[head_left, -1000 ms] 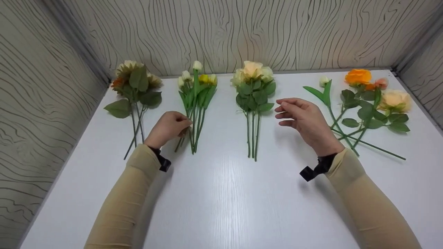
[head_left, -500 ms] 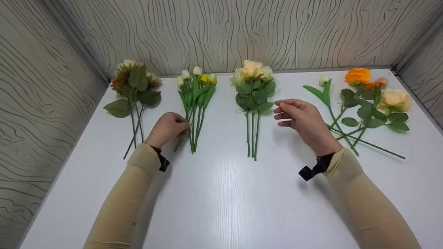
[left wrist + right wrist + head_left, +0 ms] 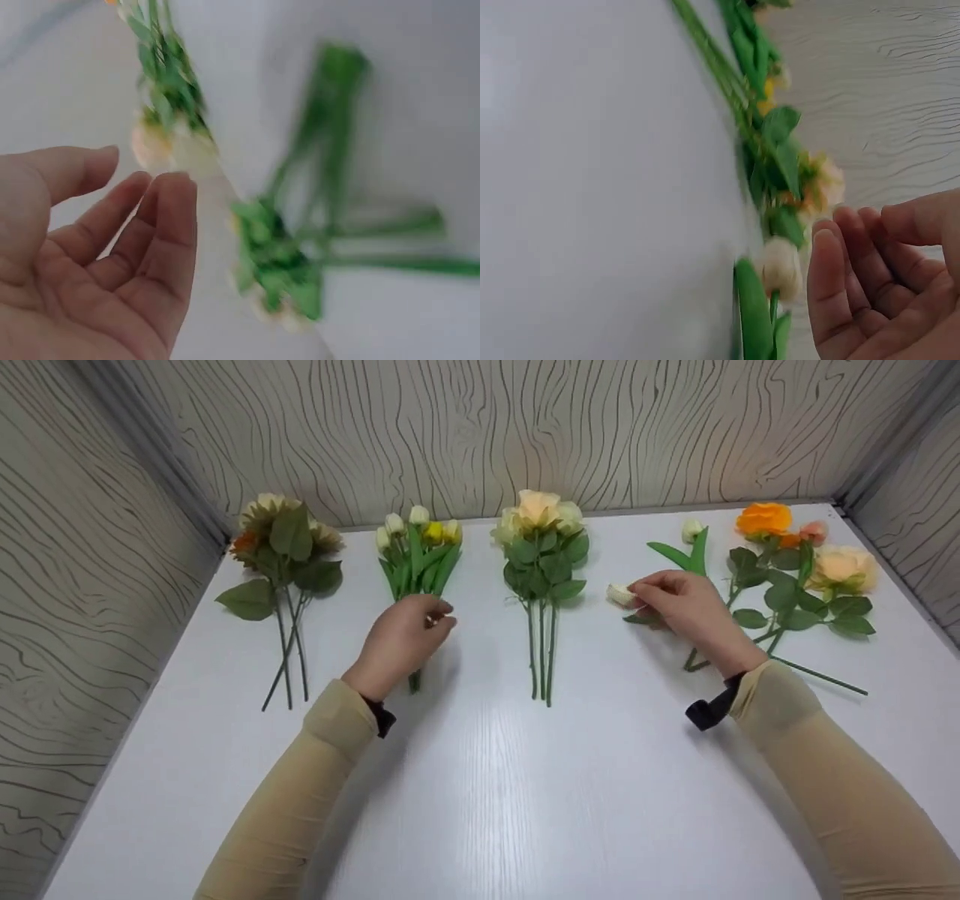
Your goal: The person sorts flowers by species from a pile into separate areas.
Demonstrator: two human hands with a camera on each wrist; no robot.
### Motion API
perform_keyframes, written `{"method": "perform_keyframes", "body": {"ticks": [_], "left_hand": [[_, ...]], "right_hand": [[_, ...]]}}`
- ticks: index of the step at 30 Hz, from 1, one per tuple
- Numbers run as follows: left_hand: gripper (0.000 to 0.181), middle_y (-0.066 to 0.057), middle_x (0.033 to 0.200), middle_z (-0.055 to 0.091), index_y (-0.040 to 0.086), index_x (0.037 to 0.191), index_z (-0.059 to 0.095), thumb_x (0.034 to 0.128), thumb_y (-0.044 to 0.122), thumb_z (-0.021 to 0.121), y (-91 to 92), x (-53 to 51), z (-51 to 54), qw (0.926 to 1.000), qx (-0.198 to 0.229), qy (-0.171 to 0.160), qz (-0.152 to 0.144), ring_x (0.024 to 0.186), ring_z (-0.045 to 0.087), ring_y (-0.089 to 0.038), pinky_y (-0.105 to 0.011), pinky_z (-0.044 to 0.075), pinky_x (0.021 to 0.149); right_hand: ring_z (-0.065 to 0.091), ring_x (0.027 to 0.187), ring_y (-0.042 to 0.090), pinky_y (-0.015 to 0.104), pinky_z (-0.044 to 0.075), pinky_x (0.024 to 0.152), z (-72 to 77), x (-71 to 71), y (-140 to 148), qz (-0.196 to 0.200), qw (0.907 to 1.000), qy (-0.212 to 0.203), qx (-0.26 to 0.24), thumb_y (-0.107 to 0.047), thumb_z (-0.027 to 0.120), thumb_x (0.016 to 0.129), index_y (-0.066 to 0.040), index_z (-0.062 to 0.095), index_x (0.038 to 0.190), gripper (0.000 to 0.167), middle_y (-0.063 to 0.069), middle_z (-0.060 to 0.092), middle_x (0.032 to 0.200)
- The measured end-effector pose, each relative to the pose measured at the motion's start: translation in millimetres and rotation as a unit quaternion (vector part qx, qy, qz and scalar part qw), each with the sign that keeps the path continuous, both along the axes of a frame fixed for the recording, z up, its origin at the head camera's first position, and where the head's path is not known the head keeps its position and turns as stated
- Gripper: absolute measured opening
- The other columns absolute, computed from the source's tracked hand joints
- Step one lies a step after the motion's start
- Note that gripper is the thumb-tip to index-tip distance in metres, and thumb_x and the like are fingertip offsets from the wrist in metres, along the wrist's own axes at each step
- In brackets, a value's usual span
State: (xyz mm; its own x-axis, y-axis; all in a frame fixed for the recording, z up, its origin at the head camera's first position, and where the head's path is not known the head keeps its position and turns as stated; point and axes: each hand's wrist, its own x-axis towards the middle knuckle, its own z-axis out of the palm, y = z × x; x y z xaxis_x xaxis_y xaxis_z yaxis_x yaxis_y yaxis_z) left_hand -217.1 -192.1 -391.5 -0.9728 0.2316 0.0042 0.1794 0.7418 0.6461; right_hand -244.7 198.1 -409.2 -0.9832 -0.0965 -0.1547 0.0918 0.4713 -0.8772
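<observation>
My left hand (image 3: 405,641) is over the stems of the white and yellow tulip bunch (image 3: 416,559). In the left wrist view that hand (image 3: 120,255) has bent, parted fingers holding nothing, beside the blurred tulips (image 3: 277,262). On the right, my other hand (image 3: 701,619) hovers over a lying white tulip (image 3: 619,595), its bloom just beyond the fingertips and most of its stem hidden. The right wrist view shows this hand (image 3: 892,285) with loosely curved fingers and nothing between them, next to the white tulip bloom (image 3: 780,270).
Cream roses (image 3: 538,510) lie in a bunch mid-table, and a darker-leaved bunch (image 3: 291,532) lies at far left. Another white tulip (image 3: 692,531), an orange flower (image 3: 763,520) and a peach rose (image 3: 844,570) lie at right. A patterned wall (image 3: 480,435) stands behind.
My left hand has left the tulip stems' left side and moved right across them. The right hand has shifted right, uncovering the lying tulip's bloom. The head view has shifted slightly.
</observation>
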Motion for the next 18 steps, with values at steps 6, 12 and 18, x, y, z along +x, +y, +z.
{"method": "perform_keyframes", "body": {"ticks": [6, 12, 18], "left_hand": [[0.037, -0.006, 0.127, 0.066, 0.01, 0.136, 0.064, 0.103, 0.027, 0.065, 68.6, 21.2, 4.5, 0.9708, -0.103, 0.144, -0.162, 0.117, 0.061, -0.022, -0.035, 0.05, 0.099], [0.051, -0.003, 0.143, 0.058, 0.017, 0.149, 0.054, 0.1027, 0.037, 0.064, 141.0, 41.9, 5.8, 0.9104, -0.211, 0.217, -0.282, 0.135, 0.05, -0.021, -0.041, 0.032, 0.119], [0.048, 0.003, 0.145, 0.057, 0.026, 0.147, 0.056, 0.1028, 0.043, 0.061, 189.5, 56.9, -8.5, 0.8763, -0.258, 0.237, -0.331, 0.14, 0.044, -0.017, -0.045, 0.026, 0.121]], "right_hand": [[0.057, 0.096, 0.03, 0.035, 0.051, 0.074, 8.8, -13.6, 58, -0.017, 0.9787, 0.038, 0.201, -0.039, 0.051, 0.107, 0.0, 0.063, 0.13, 0.047, 0.021, 0.065, 0.118], [0.054, 0.079, 0.03, 0.038, 0.046, 0.062, 16.9, -24.7, 82, -0.004, 0.956, 0.048, 0.29, -0.026, 0.056, 0.103, 0.006, 0.069, 0.115, 0.037, 0.02, 0.067, 0.101], [0.057, 0.076, 0.033, 0.044, 0.049, 0.063, 15.9, -30.7, 73, 0.002, 0.9422, 0.015, 0.335, -0.023, 0.065, 0.097, 0.009, 0.069, 0.104, 0.033, 0.021, 0.066, 0.092]]}}
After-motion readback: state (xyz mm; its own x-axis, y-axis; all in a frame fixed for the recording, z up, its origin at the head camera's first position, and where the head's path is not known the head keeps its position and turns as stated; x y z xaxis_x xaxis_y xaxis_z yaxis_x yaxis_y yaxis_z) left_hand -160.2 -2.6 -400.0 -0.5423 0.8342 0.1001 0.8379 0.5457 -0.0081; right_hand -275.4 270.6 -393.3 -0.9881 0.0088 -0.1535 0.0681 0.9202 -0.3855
